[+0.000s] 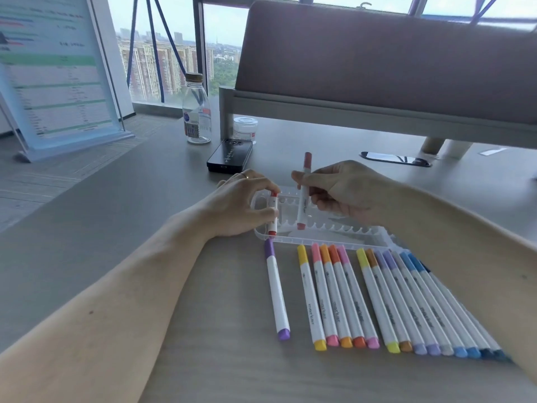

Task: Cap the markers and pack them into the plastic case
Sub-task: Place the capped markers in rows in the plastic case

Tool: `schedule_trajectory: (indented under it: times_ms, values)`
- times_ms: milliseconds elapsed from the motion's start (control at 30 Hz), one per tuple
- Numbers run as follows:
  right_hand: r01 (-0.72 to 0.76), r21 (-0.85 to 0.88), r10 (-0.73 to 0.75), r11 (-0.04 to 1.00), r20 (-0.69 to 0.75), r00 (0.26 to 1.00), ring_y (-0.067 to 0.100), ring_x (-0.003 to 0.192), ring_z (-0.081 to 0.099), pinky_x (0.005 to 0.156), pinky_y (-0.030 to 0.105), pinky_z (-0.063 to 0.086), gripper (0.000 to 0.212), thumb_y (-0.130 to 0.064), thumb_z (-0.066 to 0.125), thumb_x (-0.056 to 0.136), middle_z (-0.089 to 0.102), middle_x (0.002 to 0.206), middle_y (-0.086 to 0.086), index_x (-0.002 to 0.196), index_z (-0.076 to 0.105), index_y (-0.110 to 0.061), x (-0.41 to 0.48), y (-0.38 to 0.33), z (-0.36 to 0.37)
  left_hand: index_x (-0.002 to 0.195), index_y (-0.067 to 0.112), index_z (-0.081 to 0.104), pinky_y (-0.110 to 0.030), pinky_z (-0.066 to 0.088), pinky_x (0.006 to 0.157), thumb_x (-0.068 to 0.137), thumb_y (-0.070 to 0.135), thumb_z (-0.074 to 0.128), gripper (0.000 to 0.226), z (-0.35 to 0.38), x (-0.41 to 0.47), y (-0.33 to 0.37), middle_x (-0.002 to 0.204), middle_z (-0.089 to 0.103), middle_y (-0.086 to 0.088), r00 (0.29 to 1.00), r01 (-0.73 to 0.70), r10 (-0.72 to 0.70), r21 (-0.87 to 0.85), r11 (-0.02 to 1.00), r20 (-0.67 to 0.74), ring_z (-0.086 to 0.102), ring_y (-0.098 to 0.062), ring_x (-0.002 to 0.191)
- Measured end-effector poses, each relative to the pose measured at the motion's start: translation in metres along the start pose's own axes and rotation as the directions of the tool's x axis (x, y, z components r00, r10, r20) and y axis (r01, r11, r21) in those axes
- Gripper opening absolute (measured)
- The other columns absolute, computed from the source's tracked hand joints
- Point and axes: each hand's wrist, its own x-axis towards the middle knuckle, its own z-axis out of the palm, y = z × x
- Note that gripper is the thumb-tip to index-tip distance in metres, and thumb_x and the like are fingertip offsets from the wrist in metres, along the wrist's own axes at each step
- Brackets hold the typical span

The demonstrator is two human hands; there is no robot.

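A clear plastic case [325, 231] with scalloped slots lies open on the grey table. My left hand [241, 203] grips a red-capped marker [273, 216], its lower end at the case's left edge. My right hand [345, 193] holds a dark-red marker [304, 193] nearly upright, its lower cap over the case's slots. In front of the case lies a row of several capped markers [386, 301], from yellow through pink, orange and lilac to blue. A purple marker [277, 292] lies apart to their left.
A black phone [229, 155] lies behind the case, with a clear bottle [196, 112] and a small white jar [245, 128] further back. A padded divider [377, 53] on a grey frame stands at the rear. A dark flat object [395, 158] lies at right.
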Motion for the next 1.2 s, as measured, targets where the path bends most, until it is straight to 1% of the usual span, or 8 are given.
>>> schedule_trajectory:
  times_ms: [100, 233, 367, 533, 833, 900, 1000, 1200]
  values:
    - [0.018, -0.08, -0.023, 0.997, -0.066, 0.998, 0.005, 0.045, 0.056, 0.055, 0.016, 0.056, 0.035, -0.03, 0.082, 0.081, 0.063, 0.061, 0.003, 0.087, 0.078, 0.004, 0.006, 0.003, 0.008, 0.128, 0.04, 0.063, -0.037, 0.038, 0.108, 0.075, 0.057, 0.051, 0.057, -0.001, 0.0, 0.0, 0.137, 0.052, 0.008, 1.0, 0.013, -0.013, -0.038, 0.999, 0.004, 0.046, -0.012, 0.13]
    - [0.048, -0.221, -0.075, 0.974, -0.114, 0.991, 0.005, 0.044, 0.055, 0.05, 0.015, 0.051, 0.035, -0.036, 0.081, 0.082, 0.063, 0.057, 0.001, 0.079, 0.077, -0.001, 0.016, 0.006, 0.017, 0.137, 0.036, 0.057, -0.035, 0.038, 0.096, 0.074, 0.064, 0.042, 0.071, -0.006, 0.001, 0.004, 0.137, 0.053, 0.009, 0.998, 0.036, -0.044, -0.178, 0.983, -0.039, 0.047, -0.011, 0.123]
    - [0.051, -0.365, -0.105, 0.929, -0.127, 0.986, 0.015, 0.06, 0.055, 0.061, 0.026, 0.05, 0.046, -0.05, 0.079, 0.079, 0.065, 0.065, 0.005, 0.078, 0.078, -0.004, 0.026, 0.013, 0.022, 0.145, 0.046, 0.046, -0.038, 0.042, 0.1, 0.081, 0.077, 0.049, 0.071, -0.008, -0.002, 0.009, 0.14, 0.054, 0.01, 0.999, 0.001, -0.014, -0.271, 0.963, -0.045, 0.049, -0.012, 0.128]
    - [0.025, -0.448, -0.094, 0.894, -0.132, 0.987, 0.015, 0.059, 0.05, 0.054, 0.025, 0.042, 0.042, -0.051, 0.075, 0.083, 0.06, 0.064, 0.001, 0.078, 0.077, -0.009, 0.027, 0.016, 0.027, 0.149, 0.057, 0.034, -0.045, 0.038, 0.113, 0.067, 0.074, 0.071, 0.092, -0.008, -0.004, 0.013, 0.149, 0.046, 0.015, 0.999, 0.028, -0.021, -0.197, 0.98, 0.04, 0.038, -0.012, 0.139]
    - [0.019, -0.556, -0.046, 0.831, -0.034, 0.998, 0.017, 0.065, 0.047, 0.062, 0.033, 0.04, 0.044, -0.052, 0.076, 0.084, 0.061, 0.069, 0.005, 0.081, 0.081, -0.009, 0.021, 0.016, 0.024, 0.142, 0.042, 0.054, -0.037, 0.036, 0.115, 0.059, 0.085, 0.066, 0.095, -0.004, -0.001, 0.01, 0.144, 0.051, 0.021, 0.999, 0.011, -0.007, -0.071, 0.997, 0.053, 0.044, -0.005, 0.135]
    - [0.021, -0.57, -0.04, 0.822, -0.02, 0.999, 0.017, 0.065, 0.047, 0.063, 0.034, 0.04, 0.044, -0.051, 0.075, 0.085, 0.061, 0.072, 0.006, 0.084, 0.081, -0.008, 0.02, 0.015, 0.023, 0.144, 0.038, 0.053, -0.031, 0.039, 0.109, 0.06, 0.082, 0.07, 0.096, -0.006, -0.002, 0.012, 0.144, 0.055, 0.016, 0.999, 0.019, -0.015, -0.08, 0.997, 0.049, 0.047, -0.004, 0.132]
    - [0.027, -0.588, -0.028, 0.808, 0.007, 1.0, 0.014, 0.063, 0.046, 0.058, 0.03, 0.04, 0.04, -0.048, 0.073, 0.088, 0.061, 0.074, 0.005, 0.086, 0.081, -0.009, 0.018, 0.013, 0.021, 0.138, 0.034, 0.058, -0.028, 0.042, 0.101, 0.07, 0.07, 0.078, 0.08, -0.008, -0.004, 0.016, 0.135, 0.063, 0.01, 0.998, 0.014, -0.008, -0.109, 0.994, 0.058, 0.053, -0.004, 0.121]
    - [0.015, -0.598, -0.006, 0.802, 0.017, 1.0, 0.013, 0.064, 0.047, 0.054, 0.027, 0.039, 0.034, -0.044, 0.074, 0.088, 0.062, 0.073, 0.003, 0.086, 0.081, -0.01, 0.017, 0.012, 0.019, 0.14, 0.033, 0.06, -0.037, 0.038, 0.115, 0.062, 0.085, 0.063, 0.094, -0.009, -0.004, 0.015, 0.145, 0.056, 0.016, 0.995, 0.02, -0.013, -0.075, 0.997, 0.094, 0.048, -0.004, 0.133]
